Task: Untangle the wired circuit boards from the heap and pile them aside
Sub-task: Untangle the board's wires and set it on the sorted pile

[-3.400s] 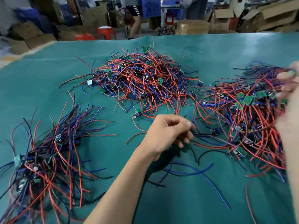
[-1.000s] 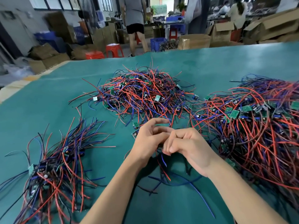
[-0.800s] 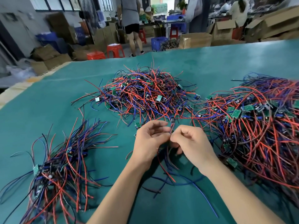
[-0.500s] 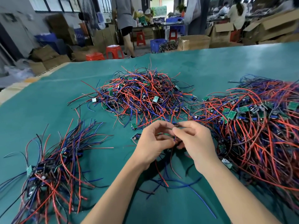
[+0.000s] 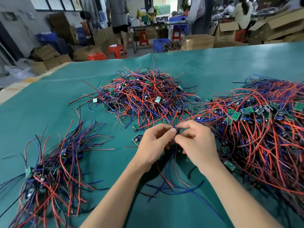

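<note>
**At table centre: one wired board in hand, three heaps around it**

At the near middle of the green table (image 5: 230,63), I log the following.

1. Wired circuit board (image 5: 176,130): small, dark, with a blue part showing. It is pinched between both hands, lifted just off the cloth. Its red, blue and black wires (image 5: 171,175) hang down below the hands and trail on the table toward me.
2. Left hand (image 5: 152,148): fingers curled, thumb and forefinger closed on the board from the left.
3. Right hand (image 5: 197,145): fingers curled, fingertips closed on the same board from the right, touching the left hand's fingertips.
4. Far heap (image 5: 143,96): tangled red and blue wires with small green boards, just beyond the hands.
5. Right heap (image 5: 263,129): larger tangle, green boards clustered on its top, just beside my right wrist.
6. Sorted pile (image 5: 49,175): near left, well apart from the hands; boards bunched together, wires fanning away toward the far side.
7. Two loose boards (image 5: 135,127) lie between the far heap and the left hand.
8. Beyond the table: cardboard boxes (image 5: 199,41), red stools (image 5: 115,51), and a standing person (image 5: 118,18).
</note>
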